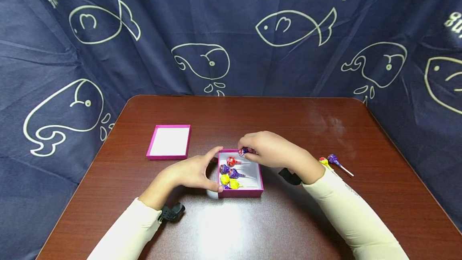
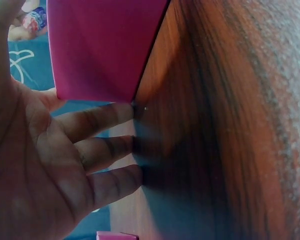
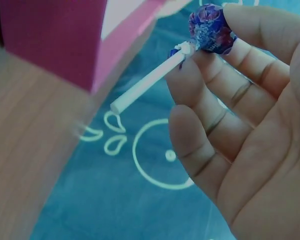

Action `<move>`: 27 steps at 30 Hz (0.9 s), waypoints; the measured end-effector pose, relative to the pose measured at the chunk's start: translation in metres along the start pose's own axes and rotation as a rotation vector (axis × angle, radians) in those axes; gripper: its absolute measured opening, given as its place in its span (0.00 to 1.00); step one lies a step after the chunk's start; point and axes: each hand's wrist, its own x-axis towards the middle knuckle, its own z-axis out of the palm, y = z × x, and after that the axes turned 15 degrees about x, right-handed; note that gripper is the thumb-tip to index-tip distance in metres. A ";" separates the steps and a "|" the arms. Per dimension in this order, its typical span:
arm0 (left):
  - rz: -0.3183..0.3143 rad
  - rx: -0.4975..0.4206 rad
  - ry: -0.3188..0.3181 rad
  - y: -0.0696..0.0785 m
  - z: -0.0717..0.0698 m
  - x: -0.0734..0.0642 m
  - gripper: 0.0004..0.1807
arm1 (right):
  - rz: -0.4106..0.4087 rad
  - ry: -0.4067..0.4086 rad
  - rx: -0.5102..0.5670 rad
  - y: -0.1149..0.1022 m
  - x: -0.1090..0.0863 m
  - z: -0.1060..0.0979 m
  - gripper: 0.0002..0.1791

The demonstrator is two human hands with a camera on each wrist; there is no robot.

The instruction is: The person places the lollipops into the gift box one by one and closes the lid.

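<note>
My right hand (image 1: 268, 147) pinches a lollipop (image 3: 212, 30) in a purple and pink wrapper between thumb and fingers, over the far right part of a pink box (image 1: 240, 193). Its white stick (image 3: 147, 85) points out past the fingers in the right wrist view. The thumb and forefinger of my left hand (image 1: 191, 171) span the left side of this box and hold it at the near and far corners; its other fingers touch the tabletop. Inside the box lie a red lollipop (image 1: 231, 161), purple ones (image 1: 234, 173) and yellow ones (image 1: 234, 184), sticks pointing right.
The pink lid (image 1: 169, 143), white inside, lies on the brown table (image 1: 216, 119) to the left of the box and further back. Right of my right wrist are a yellow lollipop (image 1: 324, 161) and a purple lollipop (image 1: 333, 159). A blue curtain (image 1: 234, 23) hangs behind the table.
</note>
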 end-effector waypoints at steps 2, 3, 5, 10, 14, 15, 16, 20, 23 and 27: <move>-0.002 -0.001 -0.006 0.000 -0.001 0.000 0.66 | -0.004 -0.018 -0.021 -0.002 0.004 0.005 0.06; -0.002 0.004 -0.008 0.000 -0.001 0.000 0.66 | -0.004 -0.027 -0.032 -0.002 0.005 0.008 0.06; 0.000 0.009 -0.007 0.000 -0.002 0.000 0.66 | -0.004 -0.048 -0.046 -0.003 0.009 0.013 0.06; 0.020 0.012 0.009 -0.001 -0.002 0.000 0.66 | 0.015 -0.096 -0.065 -0.005 0.016 0.024 0.06; 0.026 0.016 0.013 -0.002 -0.001 0.000 0.66 | 0.000 -0.101 -0.080 -0.007 0.020 0.030 0.05; 0.027 0.017 0.013 -0.003 -0.001 0.000 0.66 | -0.008 -0.098 -0.080 -0.007 0.021 0.031 0.05; 0.026 0.017 0.014 -0.003 -0.001 0.000 0.66 | -0.012 -0.096 -0.079 -0.008 0.022 0.032 0.05; 0.026 0.010 0.008 -0.003 -0.001 -0.001 0.65 | -0.004 -0.109 -0.066 -0.008 0.026 0.036 0.06; 0.025 0.007 0.000 -0.003 -0.001 -0.001 0.66 | 0.021 -0.134 -0.069 -0.005 0.028 0.040 0.07; 0.026 0.009 -0.001 -0.003 -0.001 0.000 0.66 | 0.033 -0.151 -0.090 -0.002 0.028 0.044 0.08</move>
